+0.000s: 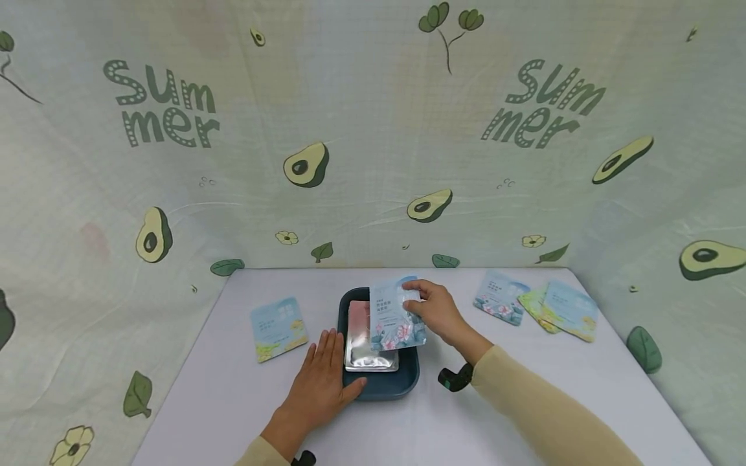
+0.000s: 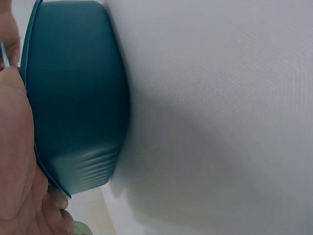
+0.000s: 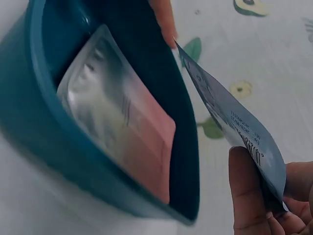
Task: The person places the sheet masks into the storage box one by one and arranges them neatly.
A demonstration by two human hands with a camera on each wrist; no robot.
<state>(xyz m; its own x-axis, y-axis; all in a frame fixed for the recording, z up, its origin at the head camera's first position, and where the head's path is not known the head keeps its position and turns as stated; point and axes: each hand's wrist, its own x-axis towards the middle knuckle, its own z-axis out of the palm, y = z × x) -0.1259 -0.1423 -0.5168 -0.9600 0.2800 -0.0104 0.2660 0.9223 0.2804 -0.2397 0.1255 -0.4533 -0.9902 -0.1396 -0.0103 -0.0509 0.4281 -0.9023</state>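
My right hand (image 1: pixel 437 312) pinches the right edge of a light-blue face mask sachet (image 1: pixel 387 323) with pink flowers printed near its bottom. The sachet is held over a dark blue-green plastic basin (image 1: pixel 381 388). The right wrist view shows the printed back of the sachet (image 3: pixel 234 117) between thumb and fingers, above the basin's rim. Inside the basin lies a pink and silver sachet (image 3: pixel 117 112), partly covered by the held one in the head view. My left hand (image 1: pixel 319 382) rests on the basin's left rim, fingers straight and thumb reaching over the near part.
Left of the basin lies a blue sachet with yellow flowers (image 1: pixel 280 329). At the back right are a blue floral sachet (image 1: pixel 501 298), a green sachet (image 1: pixel 535 305) and a blue-yellow sachet (image 1: pixel 571 309) overlapping it. A patterned curtain (image 1: pixel 361 116) stands behind the white table (image 1: pixel 454 427).
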